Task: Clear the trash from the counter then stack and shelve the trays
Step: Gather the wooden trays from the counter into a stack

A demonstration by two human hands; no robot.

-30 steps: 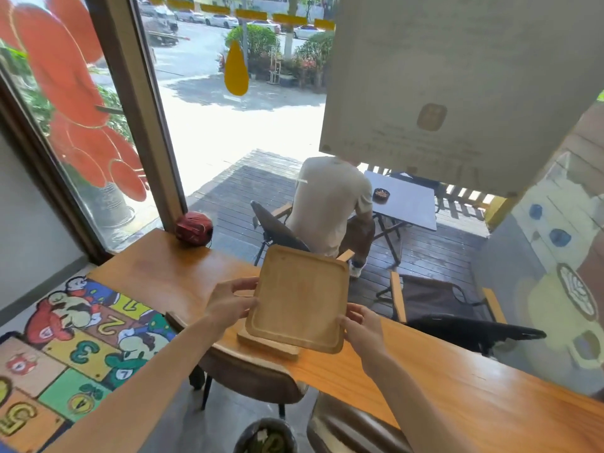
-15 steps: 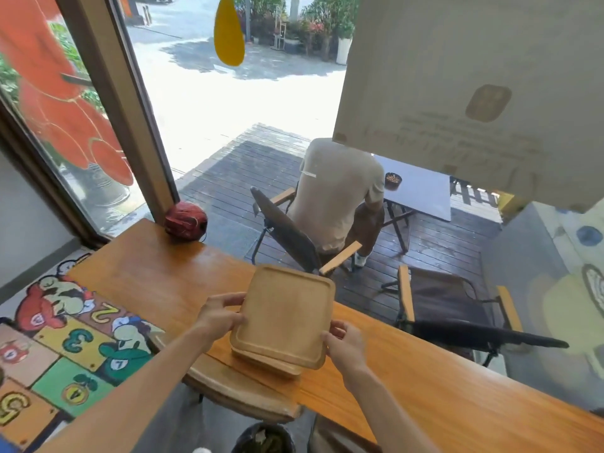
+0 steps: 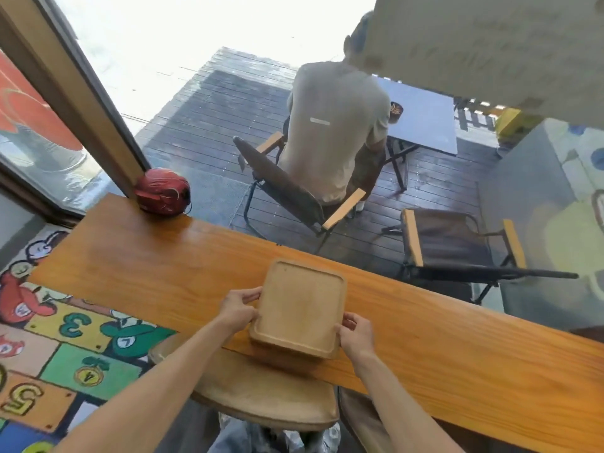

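The upper tray (image 3: pixel 299 310), a square wooden one with a raised rim, sat squarely on a second tray (image 3: pixel 284 357), of which only the near edge showed beneath it; the pair rested at the near edge of the wooden bench (image 3: pixel 457 351), overhanging it slightly toward the person. The left hand (image 3: pixel 238 309) gripped the stack's left side, thumb on the rim and fingers curled under, while the right hand (image 3: pixel 355 335) held the near right corner in the same way. The opposed grip probably served to align the two trays and to lift them together, so stacking appeared finished and shelving not yet begun. No trash showed on the visible part of the bench; a red rounded object (image 3: pixel 162 190) stood at its far left end against the window frame. A cushioned stool (image 3: pixel 261 397) stood below the stack. Beyond the glass, a seated person (image 3: pixel 333 125) faced away at an outdoor table (image 3: pixel 425 125).
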